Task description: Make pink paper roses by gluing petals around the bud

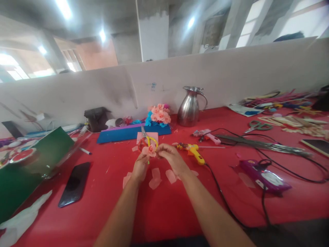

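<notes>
Between my two hands is a peach paper flower (151, 150) with a short green stem below it. My left hand (140, 167) is closed around its base. The fingers of my right hand (170, 156) are bent together at the flower's right edge; whether they pinch a petal is too small to make out. Loose pink paper petals (155, 179) lie on the red table under my hands. Just behind the flower are scissors (150, 138) with yellow and red handles, resting partly on a pink paper stack (140, 136). A yellow glue gun (195, 154) lies to the right.
Finished peach and blue flowers (159, 115) stand behind blue paper (123, 134). A steel jug (189, 107) is at the back. On the right are a pink glue gun (212, 138), wires (264, 143), green scissors (259, 126) and a purple power strip (267, 176). A phone (74, 184) lies left.
</notes>
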The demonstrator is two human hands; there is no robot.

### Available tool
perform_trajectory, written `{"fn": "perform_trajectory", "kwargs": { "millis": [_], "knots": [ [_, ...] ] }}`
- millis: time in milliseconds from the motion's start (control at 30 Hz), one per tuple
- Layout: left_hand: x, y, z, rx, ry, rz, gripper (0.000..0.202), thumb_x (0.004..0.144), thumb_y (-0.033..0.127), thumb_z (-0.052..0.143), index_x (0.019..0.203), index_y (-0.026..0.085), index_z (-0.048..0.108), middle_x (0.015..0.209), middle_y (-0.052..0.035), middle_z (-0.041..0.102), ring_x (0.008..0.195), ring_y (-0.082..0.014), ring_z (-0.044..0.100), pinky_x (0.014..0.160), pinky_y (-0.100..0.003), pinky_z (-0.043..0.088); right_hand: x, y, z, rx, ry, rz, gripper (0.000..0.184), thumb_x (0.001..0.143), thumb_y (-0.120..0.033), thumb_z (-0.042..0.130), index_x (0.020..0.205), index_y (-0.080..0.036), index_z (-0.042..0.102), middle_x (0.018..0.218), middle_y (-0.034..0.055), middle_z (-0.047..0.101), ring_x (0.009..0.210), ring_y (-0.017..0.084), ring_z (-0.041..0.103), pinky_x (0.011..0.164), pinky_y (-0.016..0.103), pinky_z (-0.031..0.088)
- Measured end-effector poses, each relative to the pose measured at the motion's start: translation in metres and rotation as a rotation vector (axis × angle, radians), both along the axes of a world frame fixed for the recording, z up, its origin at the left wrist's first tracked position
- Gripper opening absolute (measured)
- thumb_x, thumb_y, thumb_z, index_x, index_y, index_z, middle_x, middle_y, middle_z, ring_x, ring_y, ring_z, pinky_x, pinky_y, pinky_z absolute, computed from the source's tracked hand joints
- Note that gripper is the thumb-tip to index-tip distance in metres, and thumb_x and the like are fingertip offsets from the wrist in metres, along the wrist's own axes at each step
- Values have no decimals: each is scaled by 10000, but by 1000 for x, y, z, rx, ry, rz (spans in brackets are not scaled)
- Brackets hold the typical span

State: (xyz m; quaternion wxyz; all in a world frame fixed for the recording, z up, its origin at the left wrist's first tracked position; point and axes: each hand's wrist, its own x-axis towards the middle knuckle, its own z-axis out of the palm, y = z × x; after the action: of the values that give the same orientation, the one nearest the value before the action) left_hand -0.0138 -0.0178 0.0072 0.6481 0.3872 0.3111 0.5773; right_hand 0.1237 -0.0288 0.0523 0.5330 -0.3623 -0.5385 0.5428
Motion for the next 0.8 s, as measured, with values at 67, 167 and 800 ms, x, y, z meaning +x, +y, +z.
{"fn": "perform_trajectory", "kwargs": {
  "millis": [67, 167, 800],
  "knots": [
    [1, 1, -1, -4, -2, 21, 185, 647, 252, 648, 826, 213, 677, 873, -17, 671, 857, -163, 568, 818, -254, 409, 0, 2, -3, 26, 1, -73, 46, 704, -206, 514, 694, -196, 557, 586, -41, 529, 582, 115, 477, 607, 256, 373],
    [2, 1, -2, -12, 45, 39, 248, 650, 266, 649, 891, 209, 669, 931, -26, 663, 902, -173, 558, 828, -259, 399, 0, 2, -5, 157, -47, -286, 62, 754, -261, 535, 758, -204, 560, 686, -17, 560, 654, 134, 512, 645, 272, 398],
    [1, -2, 7, 112, 223, 44, 169, 676, 244, 640, 836, 197, 667, 845, 0, 640, 836, -147, 538, 787, -236, 386, -1, -6, 0, 485, -427, -412, 112, 821, -304, 556, 775, -244, 638, 822, 30, 668, 836, 207, 569, 848, 379, 392]
  ]
}}
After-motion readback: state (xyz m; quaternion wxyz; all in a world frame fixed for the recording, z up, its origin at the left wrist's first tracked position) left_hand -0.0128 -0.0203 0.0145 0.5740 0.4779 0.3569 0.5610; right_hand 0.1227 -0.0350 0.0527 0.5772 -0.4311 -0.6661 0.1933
